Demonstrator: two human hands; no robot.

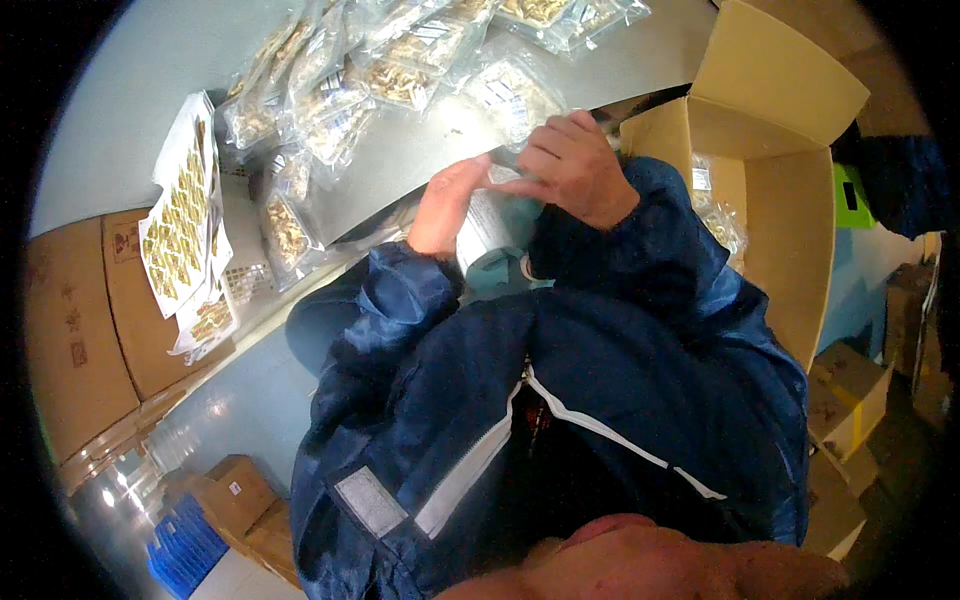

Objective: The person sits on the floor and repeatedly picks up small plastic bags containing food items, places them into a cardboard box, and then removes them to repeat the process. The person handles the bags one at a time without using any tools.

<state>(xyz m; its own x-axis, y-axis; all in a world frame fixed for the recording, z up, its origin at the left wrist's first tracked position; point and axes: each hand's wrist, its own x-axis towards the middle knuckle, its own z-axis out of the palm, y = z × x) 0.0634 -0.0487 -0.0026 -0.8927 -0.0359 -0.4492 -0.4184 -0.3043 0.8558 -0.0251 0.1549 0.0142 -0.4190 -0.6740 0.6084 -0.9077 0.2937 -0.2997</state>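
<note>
My left hand (450,199) and my right hand (574,169) meet in front of my body at the edge of a metal table (397,176). Their thumbs are close together, and the right fingers are curled. Whether anything is pinched between them cannot be told. Just below and between them, over my lap, lies a white roll or sheet with printed lines (484,229), beside teal material. Beyond my right hand a clear plastic bag of pale dried food (514,94) lies flat. More such bags (405,79) are heaped on the table.
Sheets of leaf-patterned stickers (180,232) hang over a white plastic basket (247,281) at left, by a bag of dried pieces (289,232). Closed cartons (71,330) stand farther left. At right, an open cardboard box (787,225) holds several bags (724,229). Blue crates (184,547) are low left.
</note>
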